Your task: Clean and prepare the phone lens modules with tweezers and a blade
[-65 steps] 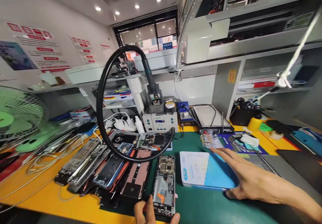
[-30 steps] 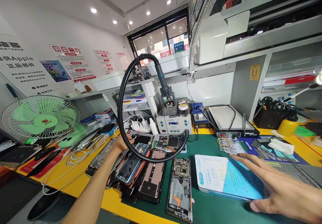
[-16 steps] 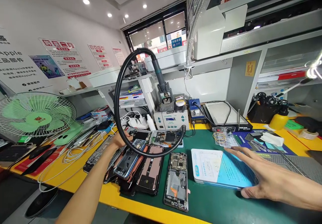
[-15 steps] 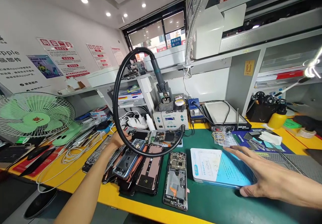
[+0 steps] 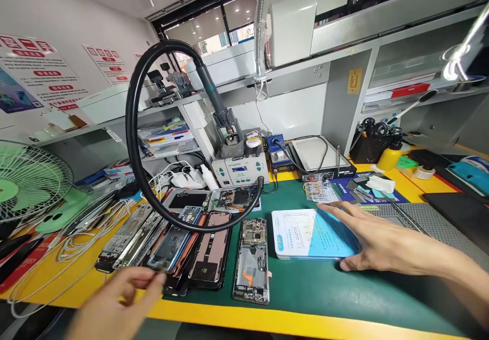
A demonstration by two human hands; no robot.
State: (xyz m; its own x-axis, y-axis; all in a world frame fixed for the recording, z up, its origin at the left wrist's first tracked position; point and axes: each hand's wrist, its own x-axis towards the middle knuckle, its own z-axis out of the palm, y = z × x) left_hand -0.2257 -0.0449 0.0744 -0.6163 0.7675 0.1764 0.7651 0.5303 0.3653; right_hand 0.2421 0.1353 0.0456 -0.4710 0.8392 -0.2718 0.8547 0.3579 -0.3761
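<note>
My left hand (image 5: 120,296) is at the lower left, thumb and finger pinched at the front end of a pile of phone parts. Whatever lies between those fingertips is too small and blurred to name. Beside them is a blue-edged phone frame (image 5: 173,243) on top of the pile. My right hand (image 5: 367,240) is spread over the right end of a flat blue-and-white stack (image 5: 305,233), its thumb by the near edge and its fingers by the far edge. Between the hands, an opened phone (image 5: 252,261) lies on the green mat, its circuit board and orange flex showing.
A thick black hose (image 5: 133,126) arches from the hot-air station (image 5: 240,169) over the phone parts. Behind stand a soldering iron holder (image 5: 277,151) and a flat heating plate (image 5: 317,156). White cables (image 5: 84,233) and a green fan (image 5: 30,182) are left; a yellow bottle (image 5: 389,156) is right.
My left hand has drawn back from behind the phone pile to its front end, with the fingers pinched. My right hand stays spread at the blue-and-white stack. The view has turned right.
</note>
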